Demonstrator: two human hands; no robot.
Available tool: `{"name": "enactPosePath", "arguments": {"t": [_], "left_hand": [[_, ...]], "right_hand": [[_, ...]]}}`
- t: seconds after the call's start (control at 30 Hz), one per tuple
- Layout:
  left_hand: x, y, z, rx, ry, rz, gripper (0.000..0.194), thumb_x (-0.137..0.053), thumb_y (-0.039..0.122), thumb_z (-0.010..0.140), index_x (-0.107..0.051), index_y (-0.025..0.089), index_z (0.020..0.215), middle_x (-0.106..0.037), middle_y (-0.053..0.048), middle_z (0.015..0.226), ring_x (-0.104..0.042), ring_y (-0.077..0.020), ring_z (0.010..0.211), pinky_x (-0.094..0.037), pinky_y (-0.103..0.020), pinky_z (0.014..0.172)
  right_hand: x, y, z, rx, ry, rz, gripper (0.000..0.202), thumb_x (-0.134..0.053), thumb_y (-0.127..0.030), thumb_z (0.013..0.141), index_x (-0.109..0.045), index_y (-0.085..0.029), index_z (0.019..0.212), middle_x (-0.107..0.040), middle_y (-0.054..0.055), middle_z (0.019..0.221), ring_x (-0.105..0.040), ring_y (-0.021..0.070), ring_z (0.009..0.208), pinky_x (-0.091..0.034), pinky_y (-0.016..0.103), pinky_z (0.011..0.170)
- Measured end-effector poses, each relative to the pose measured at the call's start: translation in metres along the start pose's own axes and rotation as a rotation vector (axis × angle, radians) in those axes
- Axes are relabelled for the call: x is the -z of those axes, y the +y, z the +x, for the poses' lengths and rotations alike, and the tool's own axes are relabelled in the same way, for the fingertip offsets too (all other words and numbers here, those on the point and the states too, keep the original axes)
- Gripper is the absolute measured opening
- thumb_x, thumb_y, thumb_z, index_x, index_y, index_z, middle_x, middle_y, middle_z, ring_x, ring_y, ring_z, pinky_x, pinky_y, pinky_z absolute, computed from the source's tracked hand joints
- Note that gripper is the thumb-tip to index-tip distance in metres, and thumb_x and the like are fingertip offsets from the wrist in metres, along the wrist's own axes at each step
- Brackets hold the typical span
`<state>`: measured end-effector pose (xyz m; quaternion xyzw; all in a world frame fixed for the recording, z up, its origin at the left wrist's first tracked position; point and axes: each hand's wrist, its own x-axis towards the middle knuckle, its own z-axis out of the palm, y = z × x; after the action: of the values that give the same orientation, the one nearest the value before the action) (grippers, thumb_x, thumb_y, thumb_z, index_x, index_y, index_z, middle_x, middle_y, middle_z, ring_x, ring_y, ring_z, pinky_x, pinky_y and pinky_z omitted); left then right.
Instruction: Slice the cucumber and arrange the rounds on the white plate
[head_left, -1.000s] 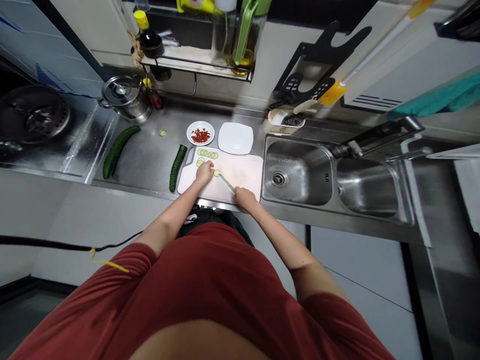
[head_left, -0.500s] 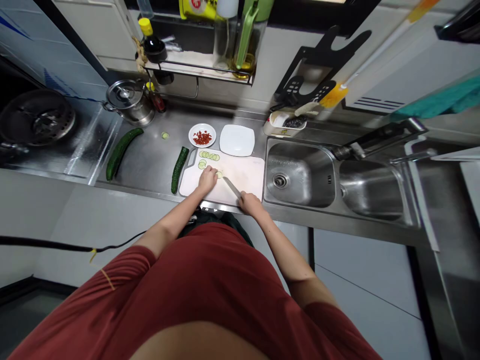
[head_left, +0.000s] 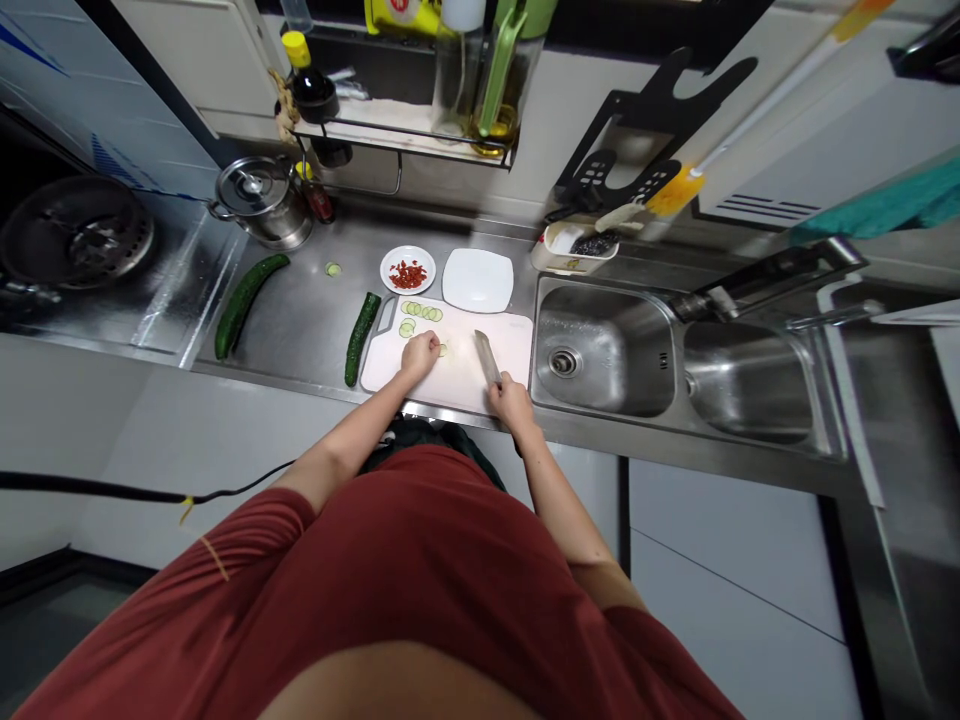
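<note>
Centre of frame, white cutting board [head_left: 457,380]: left hand [head_left: 420,355] closed over a cucumber stub beside cut slices [head_left: 418,313], right hand [head_left: 511,400] clamped on knife [head_left: 487,357]; two whole cucumbers [head_left: 361,337] left of board remain uncut.

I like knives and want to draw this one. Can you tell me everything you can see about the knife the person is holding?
The knife has a flat, pale metal blade, broad and shiny. It lies low over the white cutting board, blade pointing away from the person, toward the back of the counter. The right hand wraps its handle, which is hidden. Nothing else touches it; the cucumber slices and the left hand sit apart.
</note>
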<state>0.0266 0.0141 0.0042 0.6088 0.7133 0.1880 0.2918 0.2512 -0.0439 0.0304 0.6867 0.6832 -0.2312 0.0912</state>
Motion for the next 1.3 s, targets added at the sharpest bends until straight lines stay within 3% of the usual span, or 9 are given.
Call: {"name": "enactPosePath", "arguments": {"t": [0.23, 0.43, 0.87, 1.3], "left_hand": [[0.019, -0.027, 0.005, 0.116, 0.121, -0.093, 0.01, -0.058, 0.023, 0.079, -0.064, 0.02, 0.087, -0.066, 0.0, 0.081, -0.059, -0.013, 0.075, -0.044, -0.023, 0.071], [0.035, -0.044, 0.009, 0.183, 0.191, -0.046, 0.013, -0.057, 0.022, 0.078, -0.065, 0.02, 0.089, -0.068, 0.0, 0.082, -0.06, -0.0124, 0.076, -0.044, -0.022, 0.074], [0.041, -0.045, 0.009, 0.201, 0.224, 0.051, 0.022, -0.052, 0.018, 0.081, -0.066, 0.022, 0.098, -0.068, -0.006, 0.091, -0.062, -0.0182, 0.086, -0.042, -0.026, 0.079], [0.037, -0.049, 0.009, 0.167, 0.242, 0.127, 0.02, -0.051, 0.023, 0.084, -0.069, 0.018, 0.092, -0.062, -0.01, 0.1, -0.06, -0.0206, 0.091, -0.043, -0.028, 0.084]], "right_hand": [[0.001, -0.006, 0.003, -0.038, 0.016, 0.035, 0.037, -0.033, -0.029, 0.097, -0.038, -0.012, 0.129, -0.066, 0.014, 0.096, -0.062, 0.0236, 0.086, -0.04, 0.028, 0.072], [0.005, -0.01, 0.003, -0.019, -0.004, -0.002, 0.032, -0.031, -0.027, 0.097, -0.04, -0.013, 0.125, -0.065, 0.014, 0.093, -0.062, 0.0238, 0.085, -0.041, 0.029, 0.072], [0.003, -0.01, 0.005, -0.013, 0.006, -0.032, 0.032, -0.033, -0.026, 0.096, -0.042, -0.012, 0.124, -0.065, 0.013, 0.092, -0.062, 0.0229, 0.082, -0.04, 0.028, 0.069], [-0.004, -0.006, 0.011, 0.0, 0.028, -0.036, 0.03, -0.034, -0.026, 0.095, -0.042, -0.013, 0.121, -0.065, 0.012, 0.09, -0.062, 0.023, 0.081, -0.039, 0.028, 0.067]]}}
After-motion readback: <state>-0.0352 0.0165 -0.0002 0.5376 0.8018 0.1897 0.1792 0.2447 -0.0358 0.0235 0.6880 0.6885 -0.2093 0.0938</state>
